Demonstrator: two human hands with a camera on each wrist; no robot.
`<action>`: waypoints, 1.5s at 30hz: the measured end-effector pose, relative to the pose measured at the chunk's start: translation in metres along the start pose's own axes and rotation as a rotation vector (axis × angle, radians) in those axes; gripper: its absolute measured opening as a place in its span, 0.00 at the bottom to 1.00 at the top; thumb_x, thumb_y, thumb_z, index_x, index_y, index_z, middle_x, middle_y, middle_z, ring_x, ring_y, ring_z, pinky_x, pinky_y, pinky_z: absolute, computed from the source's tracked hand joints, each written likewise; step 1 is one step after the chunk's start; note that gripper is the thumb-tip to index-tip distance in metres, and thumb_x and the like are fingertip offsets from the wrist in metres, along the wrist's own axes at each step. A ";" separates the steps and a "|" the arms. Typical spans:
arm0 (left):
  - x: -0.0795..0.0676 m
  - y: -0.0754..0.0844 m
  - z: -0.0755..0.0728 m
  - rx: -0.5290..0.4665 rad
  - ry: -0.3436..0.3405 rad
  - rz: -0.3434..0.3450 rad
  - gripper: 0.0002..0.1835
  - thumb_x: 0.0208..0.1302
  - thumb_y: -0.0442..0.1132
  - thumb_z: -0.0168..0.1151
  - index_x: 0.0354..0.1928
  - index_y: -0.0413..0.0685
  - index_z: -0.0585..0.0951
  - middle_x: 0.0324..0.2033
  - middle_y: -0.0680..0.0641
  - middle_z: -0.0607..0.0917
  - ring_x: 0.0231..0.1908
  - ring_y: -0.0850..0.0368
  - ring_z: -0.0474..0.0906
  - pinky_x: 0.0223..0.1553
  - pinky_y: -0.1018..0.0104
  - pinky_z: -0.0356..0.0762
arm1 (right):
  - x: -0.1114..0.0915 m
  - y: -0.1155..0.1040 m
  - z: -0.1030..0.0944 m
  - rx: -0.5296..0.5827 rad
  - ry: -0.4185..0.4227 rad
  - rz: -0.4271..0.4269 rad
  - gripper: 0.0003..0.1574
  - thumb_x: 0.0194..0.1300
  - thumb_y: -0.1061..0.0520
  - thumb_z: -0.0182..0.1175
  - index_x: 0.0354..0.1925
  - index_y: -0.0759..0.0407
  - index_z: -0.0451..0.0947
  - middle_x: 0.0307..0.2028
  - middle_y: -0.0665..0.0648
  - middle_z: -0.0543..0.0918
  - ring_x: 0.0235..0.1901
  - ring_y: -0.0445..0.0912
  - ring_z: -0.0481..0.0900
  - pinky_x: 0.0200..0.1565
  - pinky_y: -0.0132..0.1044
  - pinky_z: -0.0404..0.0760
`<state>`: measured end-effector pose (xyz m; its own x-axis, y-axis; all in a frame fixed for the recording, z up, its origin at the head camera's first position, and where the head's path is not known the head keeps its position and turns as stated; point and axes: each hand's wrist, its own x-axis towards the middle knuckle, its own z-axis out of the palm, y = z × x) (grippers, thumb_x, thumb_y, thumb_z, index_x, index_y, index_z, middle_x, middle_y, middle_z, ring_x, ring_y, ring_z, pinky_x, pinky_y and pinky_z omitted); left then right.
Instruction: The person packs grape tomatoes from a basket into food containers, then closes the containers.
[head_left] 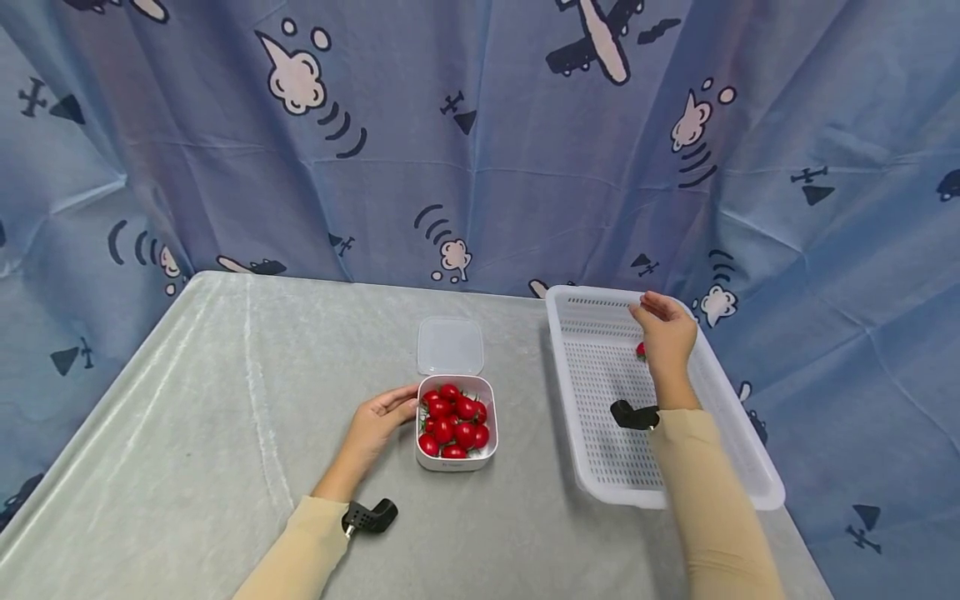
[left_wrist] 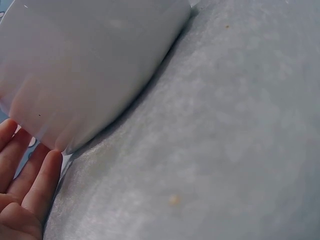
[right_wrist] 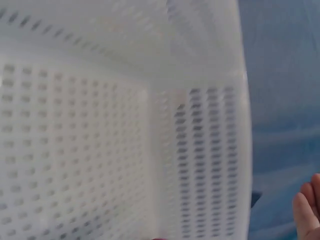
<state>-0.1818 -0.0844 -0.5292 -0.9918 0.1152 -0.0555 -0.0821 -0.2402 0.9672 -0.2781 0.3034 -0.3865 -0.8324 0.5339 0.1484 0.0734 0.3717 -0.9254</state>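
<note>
A square white container (head_left: 456,464) holds several red cherry tomatoes (head_left: 444,430) with green stems. My left hand (head_left: 378,421) rests against its left side; in the left wrist view extended fingertips (left_wrist: 50,165) meet the smooth white wall (left_wrist: 95,65). Over the far right part of a white perforated basket (head_left: 600,400), my right hand (head_left: 666,333) is raised, with nothing seen between its fingers. A red tomato (head_left: 641,351) shows just left of that hand, partly hidden by it. Only a few right fingers (right_wrist: 306,212) enter the right wrist view, at its edge.
A clear square lid (head_left: 451,345) lies directly behind the container. The pale cloth-covered table (head_left: 187,417) runs back to a blue patterned curtain (head_left: 397,183). The basket's raised walls stand along the table's right side.
</note>
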 end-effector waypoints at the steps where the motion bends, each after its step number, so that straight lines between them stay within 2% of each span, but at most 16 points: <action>1: 0.000 0.000 0.000 0.003 0.002 0.001 0.22 0.67 0.31 0.61 0.61 0.27 0.75 0.59 0.28 0.78 0.45 0.69 0.84 0.49 0.73 0.83 | 0.003 0.003 0.000 0.002 0.005 0.013 0.25 0.66 0.57 0.65 0.59 0.62 0.79 0.51 0.52 0.84 0.44 0.31 0.77 0.58 0.28 0.79; 4: 0.000 0.001 0.000 0.004 0.009 0.005 0.22 0.67 0.31 0.61 0.61 0.27 0.75 0.58 0.28 0.79 0.45 0.69 0.84 0.49 0.73 0.83 | 0.010 0.013 -0.001 0.000 0.015 0.044 0.25 0.66 0.57 0.65 0.60 0.62 0.78 0.51 0.53 0.83 0.43 0.30 0.76 0.59 0.29 0.79; 10: 0.001 0.000 0.000 0.009 0.006 -0.003 0.22 0.67 0.31 0.62 0.61 0.28 0.76 0.59 0.28 0.79 0.45 0.69 0.84 0.49 0.73 0.83 | 0.026 0.038 -0.005 -0.034 0.049 0.113 0.27 0.66 0.56 0.64 0.62 0.60 0.77 0.60 0.59 0.81 0.45 0.32 0.77 0.62 0.31 0.77; 14: 0.001 -0.002 -0.001 0.018 0.001 -0.010 0.22 0.68 0.31 0.62 0.61 0.28 0.76 0.59 0.29 0.79 0.46 0.69 0.83 0.50 0.73 0.82 | 0.031 0.055 -0.008 -0.074 0.039 0.180 0.29 0.67 0.54 0.63 0.64 0.59 0.75 0.63 0.60 0.79 0.53 0.39 0.78 0.66 0.35 0.75; 19: 0.001 -0.002 -0.001 0.014 0.007 0.000 0.22 0.67 0.31 0.61 0.61 0.28 0.75 0.59 0.28 0.78 0.46 0.69 0.83 0.50 0.73 0.82 | 0.033 0.066 -0.009 -0.118 0.017 0.216 0.31 0.68 0.53 0.61 0.67 0.60 0.72 0.66 0.59 0.76 0.63 0.48 0.75 0.68 0.38 0.73; 26: 0.000 -0.002 0.000 0.037 0.008 0.000 0.22 0.67 0.31 0.62 0.61 0.28 0.76 0.59 0.29 0.79 0.46 0.70 0.83 0.51 0.74 0.82 | 0.035 0.077 -0.007 -0.048 0.012 0.315 0.32 0.70 0.52 0.60 0.69 0.57 0.69 0.69 0.58 0.73 0.66 0.48 0.72 0.71 0.38 0.69; 32: 0.000 -0.003 -0.001 0.034 0.014 -0.007 0.22 0.67 0.32 0.63 0.60 0.29 0.76 0.58 0.29 0.79 0.46 0.70 0.83 0.50 0.74 0.82 | 0.037 0.085 -0.004 -0.088 -0.018 0.324 0.34 0.71 0.53 0.58 0.71 0.59 0.66 0.70 0.59 0.71 0.68 0.51 0.70 0.72 0.42 0.68; 45: 0.001 -0.003 0.000 0.027 0.020 -0.001 0.22 0.66 0.31 0.63 0.60 0.28 0.76 0.58 0.29 0.79 0.46 0.70 0.83 0.50 0.73 0.82 | 0.039 0.092 -0.001 -0.123 -0.018 0.313 0.35 0.70 0.53 0.58 0.71 0.60 0.65 0.71 0.61 0.70 0.70 0.53 0.68 0.73 0.45 0.67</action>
<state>-0.1826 -0.0837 -0.5327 -0.9935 0.0961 -0.0613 -0.0808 -0.2144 0.9734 -0.3032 0.3592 -0.4654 -0.7682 0.6238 -0.1438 0.3919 0.2807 -0.8761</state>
